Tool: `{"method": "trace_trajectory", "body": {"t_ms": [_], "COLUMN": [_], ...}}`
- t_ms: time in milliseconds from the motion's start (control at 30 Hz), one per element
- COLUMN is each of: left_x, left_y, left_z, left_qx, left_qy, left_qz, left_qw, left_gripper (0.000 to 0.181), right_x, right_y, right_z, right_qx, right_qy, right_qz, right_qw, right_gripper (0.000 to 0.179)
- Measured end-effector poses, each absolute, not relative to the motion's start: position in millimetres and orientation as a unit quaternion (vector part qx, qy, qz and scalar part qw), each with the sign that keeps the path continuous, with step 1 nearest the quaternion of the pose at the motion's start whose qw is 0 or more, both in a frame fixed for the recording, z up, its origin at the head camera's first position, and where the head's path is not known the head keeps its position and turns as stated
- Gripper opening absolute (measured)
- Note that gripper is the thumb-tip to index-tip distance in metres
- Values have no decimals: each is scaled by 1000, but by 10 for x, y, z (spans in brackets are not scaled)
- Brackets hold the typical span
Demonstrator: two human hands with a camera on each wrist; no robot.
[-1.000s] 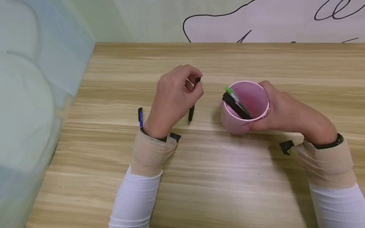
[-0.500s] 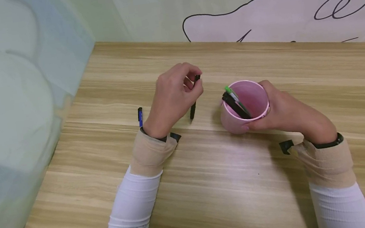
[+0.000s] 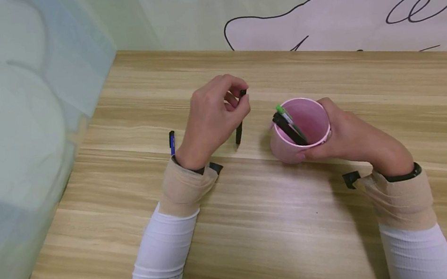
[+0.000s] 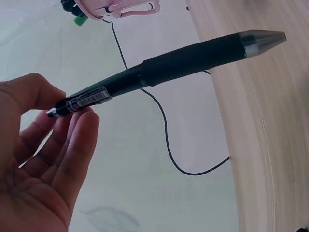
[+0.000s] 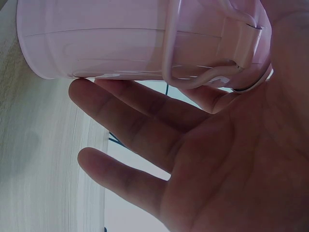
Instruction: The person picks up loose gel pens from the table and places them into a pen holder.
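Observation:
Thumb and fingertips of my left hand (image 3: 213, 112) pinch a black click pen (image 4: 193, 60) by its push-button end. It slants downward, metal tip lowest; in the left wrist view a barcode label shows near the fingers. My right hand (image 3: 347, 136) grips a small pink bucket (image 3: 283, 151) from its right side, thumb at the front and fingers around the far wall. In the right wrist view the bucket's handle (image 5: 170, 43) hangs against the wall. Inside lean a pen with a green end (image 3: 281, 110) and black pens (image 3: 288, 128), all toward the left rim.
A blue pen with a black end (image 3: 172, 142) lies on the wooden table (image 3: 279, 231), left of my left wrist, which partly covers it. A printed cloth wall (image 3: 180, 17) stands along the table's back edge, and another cloth (image 3: 7, 155) hangs along its left side.
My left hand has risen slightly, and the black pen's tip has shifted up and a little right with it. The right hand and bucket stay put.

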State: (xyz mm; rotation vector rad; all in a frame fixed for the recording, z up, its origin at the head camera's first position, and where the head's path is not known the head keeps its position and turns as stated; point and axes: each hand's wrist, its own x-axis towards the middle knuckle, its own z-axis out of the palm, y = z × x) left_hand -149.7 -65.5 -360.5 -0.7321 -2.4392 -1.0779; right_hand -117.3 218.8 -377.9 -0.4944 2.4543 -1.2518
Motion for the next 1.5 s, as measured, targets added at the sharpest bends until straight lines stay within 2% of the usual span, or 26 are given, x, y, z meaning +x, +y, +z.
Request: {"method": "trace_trajectory", "body": {"t_ms": [900,1500], "left_x": [-1487,-1453], "left_y": [-630,-620], "left_z": [-3590,-3532], "left_qx": [-264,-251], "left_qy": [-815,-777], "left_qz": [-460,-526], "left_qw": [232,236], "left_gripper": [12,13], "right_x": [-1163,-1156], "right_y": [2182,2169], "right_z": [-3768,-3764], "right_qx": [-181,-165], "right_qy": [863,862], "right_qz": [-441,-447], "right_qw": [168,171], "right_gripper": [95,93]}}
